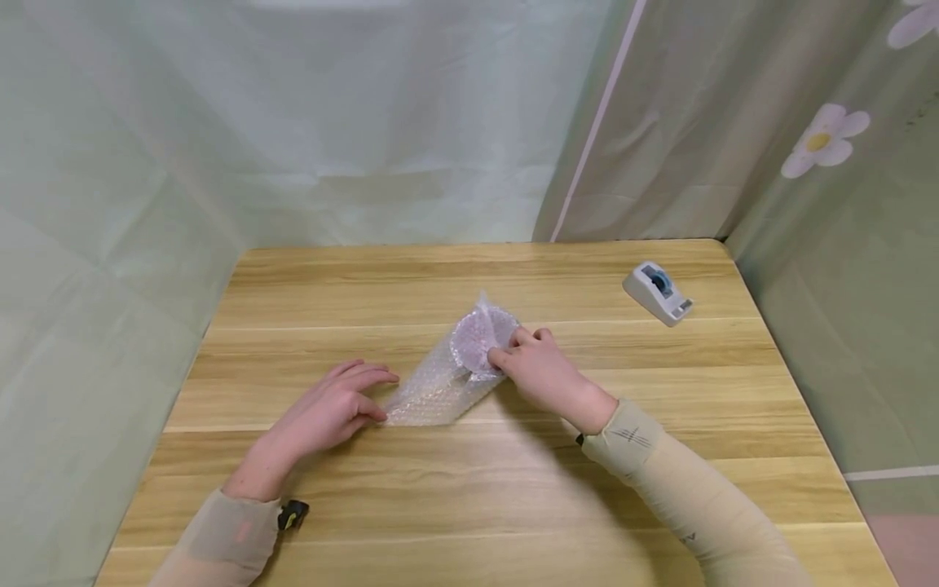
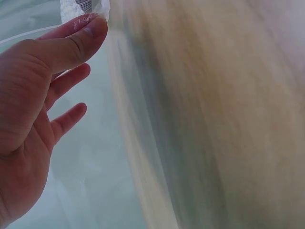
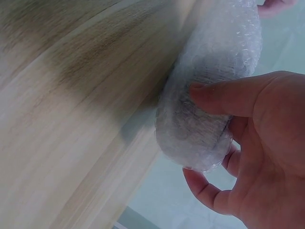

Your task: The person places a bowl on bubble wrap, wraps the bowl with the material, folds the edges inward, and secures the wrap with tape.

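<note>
A roll of clear bubble wrap (image 1: pixel 429 391) lies slantwise on the wooden table, around a round-ended, pale pinkish thing (image 1: pixel 475 338) whose kind is hidden by the wrap. My right hand (image 1: pixel 546 373) grips the upper end of this bundle. In the right wrist view its thumb presses the wrapped side (image 3: pixel 205 67) while the fingers curl under the other side. At the lower left end, my left hand (image 1: pixel 333 408) pinches a corner of the wrap (image 2: pixel 97 7) between thumb and index finger. Its other fingers are spread apart, and dark stripes show through the film there.
A grey-white tape dispenser (image 1: pixel 656 292) with a blue core stands at the table's back right. Pale curtains (image 1: pixel 411 122) hang behind and along both sides of the table (image 1: pixel 499 505).
</note>
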Demonstrator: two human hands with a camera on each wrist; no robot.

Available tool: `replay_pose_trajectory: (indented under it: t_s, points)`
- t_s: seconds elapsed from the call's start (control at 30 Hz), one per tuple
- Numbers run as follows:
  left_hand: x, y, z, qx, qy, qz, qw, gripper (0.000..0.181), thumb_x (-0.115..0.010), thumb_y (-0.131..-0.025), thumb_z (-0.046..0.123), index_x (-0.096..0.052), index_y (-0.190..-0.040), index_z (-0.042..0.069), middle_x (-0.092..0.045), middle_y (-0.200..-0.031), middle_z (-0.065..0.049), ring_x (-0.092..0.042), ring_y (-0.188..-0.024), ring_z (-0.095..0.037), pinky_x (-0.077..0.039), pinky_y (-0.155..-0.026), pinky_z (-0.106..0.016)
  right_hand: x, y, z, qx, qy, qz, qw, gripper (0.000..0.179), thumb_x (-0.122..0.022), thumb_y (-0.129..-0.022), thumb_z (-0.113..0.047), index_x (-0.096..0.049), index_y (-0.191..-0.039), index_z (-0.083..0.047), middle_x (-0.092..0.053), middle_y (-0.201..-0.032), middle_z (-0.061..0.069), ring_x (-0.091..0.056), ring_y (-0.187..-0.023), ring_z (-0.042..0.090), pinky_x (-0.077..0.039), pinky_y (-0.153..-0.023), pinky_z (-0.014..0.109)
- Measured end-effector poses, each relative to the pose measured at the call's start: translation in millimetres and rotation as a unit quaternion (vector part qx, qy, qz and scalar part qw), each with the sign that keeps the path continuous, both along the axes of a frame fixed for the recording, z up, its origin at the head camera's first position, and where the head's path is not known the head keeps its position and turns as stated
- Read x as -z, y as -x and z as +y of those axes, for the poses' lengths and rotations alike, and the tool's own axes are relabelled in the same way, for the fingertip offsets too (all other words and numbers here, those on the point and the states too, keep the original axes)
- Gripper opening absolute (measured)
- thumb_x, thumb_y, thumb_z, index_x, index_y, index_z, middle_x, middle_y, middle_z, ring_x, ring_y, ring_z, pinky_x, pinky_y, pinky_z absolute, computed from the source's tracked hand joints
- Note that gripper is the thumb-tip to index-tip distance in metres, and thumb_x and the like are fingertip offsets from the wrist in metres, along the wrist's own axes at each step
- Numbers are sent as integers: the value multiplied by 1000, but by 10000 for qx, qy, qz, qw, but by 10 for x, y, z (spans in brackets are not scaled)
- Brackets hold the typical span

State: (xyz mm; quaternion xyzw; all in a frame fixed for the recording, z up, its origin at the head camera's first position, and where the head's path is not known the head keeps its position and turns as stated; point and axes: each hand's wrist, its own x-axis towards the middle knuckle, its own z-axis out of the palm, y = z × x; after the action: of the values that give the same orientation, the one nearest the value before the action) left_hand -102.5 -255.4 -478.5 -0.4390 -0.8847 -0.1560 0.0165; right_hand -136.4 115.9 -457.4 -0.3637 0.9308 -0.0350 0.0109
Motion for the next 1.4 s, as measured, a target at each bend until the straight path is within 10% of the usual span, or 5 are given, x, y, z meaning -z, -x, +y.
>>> replay_pose_trajectory:
  t_s: [0.87, 1.13, 1.4]
  points:
    - [-283, 82, -17, 128, -983, -397, 9943, 24, -94, -72, 1, -83, -79, 21, -71, -138, -8, -61, -131, -42, -43, -111, -66, -20, -13, -87, -26, -125, -101, 9999, 17, -66, -103, -6, -67, -111, -21, -78, -101, 3, -61, -111, 27, -48, -95, 57]
    - [-398, 220, 62, 665, -1844, -81, 9806, 30, -87, -74, -10, -82, -84, 18, -78, -115, 1, -68, -119, -35, -34, -124, -35, -63, -13, -92, -33, -70, -134, 9999, 15, -65, -103, -6, -67, -108, -20, -78, -99, 4, -60, -108, 27, -48, -91, 55]
    - [-519, 367, 285, 661, -2399, -77, 9685, 30, -86, -76, -15, -81, -85, 14, -76, -95, 4, -71, -109, -32, -44, -114, -35, -45, 11, -90, -93, -230, -97, 9996, 14, -65, -104, -9, -67, -111, -21, -79, -98, 4, -60, -105, 26, -49, -85, 52]
